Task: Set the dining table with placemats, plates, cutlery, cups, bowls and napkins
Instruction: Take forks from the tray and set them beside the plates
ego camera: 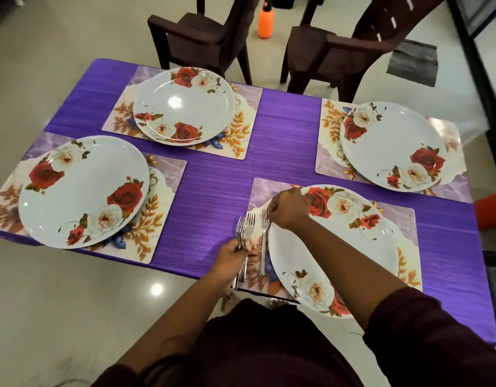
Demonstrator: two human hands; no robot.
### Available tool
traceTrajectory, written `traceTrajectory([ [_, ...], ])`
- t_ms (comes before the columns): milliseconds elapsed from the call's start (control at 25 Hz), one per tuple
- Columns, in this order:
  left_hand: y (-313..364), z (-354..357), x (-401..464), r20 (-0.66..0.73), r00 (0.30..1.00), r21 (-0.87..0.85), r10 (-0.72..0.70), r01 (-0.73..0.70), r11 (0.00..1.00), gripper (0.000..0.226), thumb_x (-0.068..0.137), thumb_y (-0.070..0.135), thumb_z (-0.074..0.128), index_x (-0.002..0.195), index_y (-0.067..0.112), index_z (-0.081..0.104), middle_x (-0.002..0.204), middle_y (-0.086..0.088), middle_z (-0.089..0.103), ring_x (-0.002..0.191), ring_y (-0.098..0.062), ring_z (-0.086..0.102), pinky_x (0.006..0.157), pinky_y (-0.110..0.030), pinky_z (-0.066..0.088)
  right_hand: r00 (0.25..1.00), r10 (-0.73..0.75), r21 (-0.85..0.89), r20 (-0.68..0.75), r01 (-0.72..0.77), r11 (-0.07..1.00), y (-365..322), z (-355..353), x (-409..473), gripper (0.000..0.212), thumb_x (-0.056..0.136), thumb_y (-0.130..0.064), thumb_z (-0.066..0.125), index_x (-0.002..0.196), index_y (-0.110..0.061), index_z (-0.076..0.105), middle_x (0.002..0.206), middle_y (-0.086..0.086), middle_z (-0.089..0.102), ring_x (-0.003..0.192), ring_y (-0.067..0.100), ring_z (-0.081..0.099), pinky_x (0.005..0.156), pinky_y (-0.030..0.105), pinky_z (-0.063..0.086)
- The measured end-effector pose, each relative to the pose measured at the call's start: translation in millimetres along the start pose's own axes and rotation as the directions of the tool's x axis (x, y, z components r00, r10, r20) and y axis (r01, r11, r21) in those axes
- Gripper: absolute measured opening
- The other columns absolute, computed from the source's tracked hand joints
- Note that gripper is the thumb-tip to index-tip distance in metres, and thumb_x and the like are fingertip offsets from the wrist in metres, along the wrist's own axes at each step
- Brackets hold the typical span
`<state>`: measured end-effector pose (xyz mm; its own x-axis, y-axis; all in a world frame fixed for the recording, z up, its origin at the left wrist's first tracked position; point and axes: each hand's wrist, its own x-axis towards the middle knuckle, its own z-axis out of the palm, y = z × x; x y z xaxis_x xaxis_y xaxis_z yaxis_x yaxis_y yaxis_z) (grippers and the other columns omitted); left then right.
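Observation:
Several floral placemats lie on the purple tablecloth (218, 180), each under a white rose-patterned plate. The near right plate (333, 247) sits on its placemat (403, 224) in front of me. A single fork (264, 244) lies on that placemat just left of the plate, tines pointing away. My right hand (288, 208) pinches the fork at its tines end. My left hand (232, 256) grips a bunch of forks (245, 233) by their handles, left of the lying fork.
Other plates stand at near left (83, 191), far left (184, 106) and far right (391, 146). Two dark brown chairs (202, 32) (347, 43) stand beyond the table. An orange bottle (265, 19) is on the floor. A red object (491, 210) is at the right edge.

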<state>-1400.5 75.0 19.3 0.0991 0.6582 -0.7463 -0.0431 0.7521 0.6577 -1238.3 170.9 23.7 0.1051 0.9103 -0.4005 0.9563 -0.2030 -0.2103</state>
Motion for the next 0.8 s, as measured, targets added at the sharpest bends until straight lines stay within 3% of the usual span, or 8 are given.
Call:
traceTrajectory([
  [80, 1, -1, 0, 0.013, 1.0, 0.009, -0.004, 0.004, 1.0, 0.01, 0.098, 0.011, 0.055, 0.103, 0.011, 0.063, 0.095, -0.009, 0.073, 0.085, -0.019, 0.071, 0.065, -0.027, 0.058, 1.0, -0.008, 0.044, -0.003, 0.008, 0.999, 1, -1, 0, 0.026, 0.08, -0.041, 0.073, 0.093, -0.019, 0.074, 0.099, 0.0, 0.069, 0.108, 0.022, 0.058, 0.102, 0.045, 0.041],
  [360, 0, -3, 3, 0.033, 0.999, 0.07, -0.009, 0.006, 0.997, 0.016, 0.1, 0.011, 0.051, 0.11, 0.005, 0.062, 0.104, -0.014, 0.072, 0.093, -0.025, 0.071, 0.073, -0.033, 0.058, 0.998, -0.052, -0.068, -0.026, 0.051, 0.996, -4, -12, -9, 0.023, 0.085, -0.044, 0.064, 0.085, -0.021, 0.061, 0.11, 0.003, 0.066, 0.118, 0.022, 0.052, 0.112, 0.049, 0.026],
  [520, 0, -4, 1, 0.037, 0.999, 0.058, -0.005, 0.003, 0.998, 0.016, 0.1, 0.008, 0.049, 0.108, 0.005, 0.063, 0.098, -0.013, 0.073, 0.088, -0.021, 0.072, 0.072, -0.032, 0.059, 0.994, -0.091, -0.07, -0.065, 0.086, 0.994, -4, -12, -18, 0.029, 0.09, -0.04, 0.059, 0.112, -0.022, 0.066, 0.122, 0.002, 0.063, 0.124, 0.024, 0.048, 0.114, 0.049, 0.023],
  [600, 1, -5, -1, 0.032, 0.999, 0.027, -0.012, 0.011, 1.0, 0.017, 0.099, 0.007, 0.05, 0.105, 0.004, 0.065, 0.093, -0.014, 0.073, 0.079, -0.02, 0.072, 0.069, -0.032, 0.059, 0.978, -0.111, 0.028, -0.178, 0.118, 0.993, -2, -9, -22, 0.029, 0.092, -0.039, 0.056, 0.113, -0.021, 0.066, 0.122, 0.001, 0.065, 0.122, 0.023, 0.048, 0.11, 0.045, 0.03],
  [680, 4, -5, -5, 0.036, 0.999, 0.009, -0.012, 0.012, 1.0, 0.018, 0.099, 0.008, 0.051, 0.103, 0.0, 0.067, 0.09, -0.017, 0.072, 0.07, -0.019, 0.07, 0.066, -0.031, 0.059, 0.955, -0.188, 0.14, -0.229, 0.224, 0.964, -7, -8, -22, 0.029, 0.094, -0.038, 0.055, 0.111, -0.019, 0.068, 0.115, 0.0, 0.068, 0.113, 0.021, 0.052, 0.096, 0.037, 0.041],
  [800, 9, -7, -15, -0.008, 0.998, -0.076, 0.054, -0.055, 0.996, 0.019, 0.098, 0.006, 0.052, 0.104, -0.005, 0.066, 0.087, -0.017, 0.072, 0.067, -0.015, 0.07, 0.063, -0.027, 0.059, 0.905, -0.419, 0.147, -0.066, 0.424, 0.893, -32, -4, -20, 0.028, 0.094, -0.037, 0.056, 0.108, -0.016, 0.068, 0.107, 0.004, 0.07, 0.102, 0.023, 0.056, 0.084, 0.035, 0.047],
])
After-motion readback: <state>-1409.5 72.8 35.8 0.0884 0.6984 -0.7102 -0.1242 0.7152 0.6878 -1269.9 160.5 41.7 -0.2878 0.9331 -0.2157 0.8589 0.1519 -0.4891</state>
